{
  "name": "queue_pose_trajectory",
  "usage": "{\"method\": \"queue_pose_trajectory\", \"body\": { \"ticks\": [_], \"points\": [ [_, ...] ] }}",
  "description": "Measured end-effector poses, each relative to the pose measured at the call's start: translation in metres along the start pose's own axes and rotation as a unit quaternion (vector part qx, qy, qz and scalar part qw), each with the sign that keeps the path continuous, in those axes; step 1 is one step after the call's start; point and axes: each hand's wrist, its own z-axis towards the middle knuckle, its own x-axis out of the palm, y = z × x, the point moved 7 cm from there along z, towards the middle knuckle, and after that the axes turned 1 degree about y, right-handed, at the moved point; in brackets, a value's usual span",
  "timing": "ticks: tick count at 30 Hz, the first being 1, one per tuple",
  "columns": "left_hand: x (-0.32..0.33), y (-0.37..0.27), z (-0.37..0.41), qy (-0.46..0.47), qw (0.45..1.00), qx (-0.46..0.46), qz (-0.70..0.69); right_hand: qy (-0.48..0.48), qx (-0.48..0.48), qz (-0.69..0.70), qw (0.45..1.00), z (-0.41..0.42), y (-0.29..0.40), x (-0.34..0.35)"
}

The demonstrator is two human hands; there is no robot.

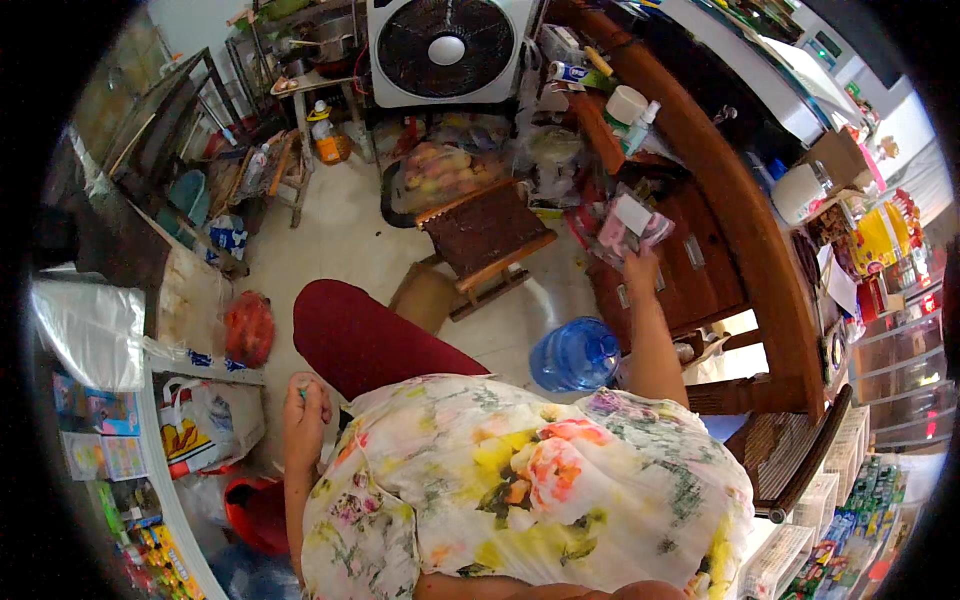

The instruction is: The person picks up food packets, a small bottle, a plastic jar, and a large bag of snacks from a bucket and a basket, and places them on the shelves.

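Note:
My right hand (640,268) reaches forward to the right, its fingers on a pink and clear plastic bundle (634,225) with a white label-like patch, in front of the reddish-brown wooden drawers (694,262). At the left, my left hand (306,399) hangs beside my hip with its fingers curled around a small bluish-green thing (303,392) that is mostly hidden. A blue water jug (575,354) lies or stands on the floor below my right forearm. Ahead of my knee is a low stool with a dark brown seat (487,232).
A box fan (446,52) stands ahead, with a bag of round produce (442,176) below it. The curved wooden counter edge (712,187) runs along the right. At the left are a red plastic bag (250,328) and shelves; a slatted chair (780,450) stands at the right.

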Motion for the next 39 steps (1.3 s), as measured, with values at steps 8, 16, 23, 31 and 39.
{"method": "queue_pose_trajectory", "body": {
  "ticks": [8, 16, 23, 31, 39],
  "points": [
    [-0.003, 0.012, 0.004, -0.007, 1.0, -0.004, 0.0, -0.002, 0.27, 0.08, 0.96, 0.017, -0.25, -0.04],
    [-0.015, 0.014, -0.01, -0.021, 0.999, -0.013, 0.027, 0.093, 0.407, 0.426, 0.803, -0.081, -0.225, 0.095],
    [-0.025, 0.03, -0.016, -0.038, 0.998, -0.049, 0.023, 0.135, 0.446, 0.551, 0.692, -0.061, -0.107, 0.152],
    [-0.019, 0.029, 0.027, 0.039, 0.992, -0.093, 0.08, 0.076, 0.444, 0.486, 0.749, -0.042, -0.103, 0.187],
    [0.02, 0.02, 0.105, 0.129, 0.968, -0.056, 0.208, -0.135, 0.275, 0.314, 0.898, 0.032, -0.081, 0.159]
  ]
}}
